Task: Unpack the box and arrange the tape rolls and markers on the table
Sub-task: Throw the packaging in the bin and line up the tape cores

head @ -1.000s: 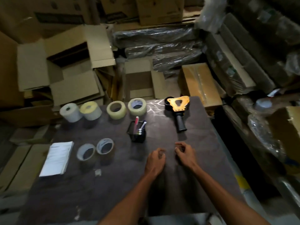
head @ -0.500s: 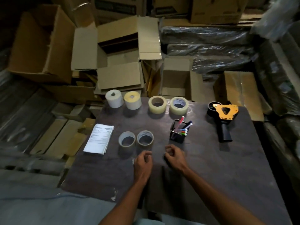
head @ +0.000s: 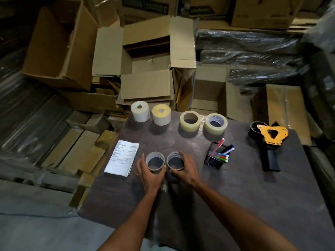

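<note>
Left of marker holder [head: 216,156] on desk [head: 235,196]: left tape roll [head: 155,155] and right tape roll [head: 174,155] stand side by side, cores vertical. Left grip [head: 150,172] curls round left tape roll, right grip [head: 185,171] round right tape roll (one nearer holder). Each roll sits just ahead of its palm; both apparently resting on desk.

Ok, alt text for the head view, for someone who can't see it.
The left hand and right hand each grip a small roll, side by side on a dark table. Behind stand four bigger rolls in a row, a pen holder and tape dispenser at right, a paper at left, cardboard boxes beyond.
</note>
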The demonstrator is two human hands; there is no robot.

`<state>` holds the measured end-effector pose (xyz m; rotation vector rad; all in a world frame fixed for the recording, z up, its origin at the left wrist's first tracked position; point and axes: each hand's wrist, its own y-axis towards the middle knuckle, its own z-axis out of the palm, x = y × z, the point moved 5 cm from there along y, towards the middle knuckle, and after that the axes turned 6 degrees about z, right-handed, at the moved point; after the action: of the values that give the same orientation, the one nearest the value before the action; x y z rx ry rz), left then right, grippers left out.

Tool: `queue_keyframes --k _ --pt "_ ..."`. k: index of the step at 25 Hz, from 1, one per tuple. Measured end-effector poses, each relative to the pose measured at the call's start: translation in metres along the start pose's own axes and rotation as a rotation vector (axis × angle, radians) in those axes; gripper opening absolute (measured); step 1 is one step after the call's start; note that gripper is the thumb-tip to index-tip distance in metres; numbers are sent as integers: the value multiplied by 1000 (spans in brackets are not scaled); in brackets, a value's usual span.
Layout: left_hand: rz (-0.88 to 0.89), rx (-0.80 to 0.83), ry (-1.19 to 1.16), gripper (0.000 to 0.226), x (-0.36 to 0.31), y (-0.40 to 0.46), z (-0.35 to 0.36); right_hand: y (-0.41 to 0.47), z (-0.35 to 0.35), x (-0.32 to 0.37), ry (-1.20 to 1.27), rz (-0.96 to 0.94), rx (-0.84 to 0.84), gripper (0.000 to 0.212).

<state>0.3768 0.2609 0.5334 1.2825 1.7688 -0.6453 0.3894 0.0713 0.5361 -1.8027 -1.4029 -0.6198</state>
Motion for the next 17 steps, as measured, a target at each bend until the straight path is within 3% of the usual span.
queue_keyframes --k 13,17 --pt "81 95 -45 89 6 -24 10 -34 -22 -29 50 4 -83 92" --pt "251 221 -4 88 -13 -68 27 -78 -53 -71 82 57 -174 90"
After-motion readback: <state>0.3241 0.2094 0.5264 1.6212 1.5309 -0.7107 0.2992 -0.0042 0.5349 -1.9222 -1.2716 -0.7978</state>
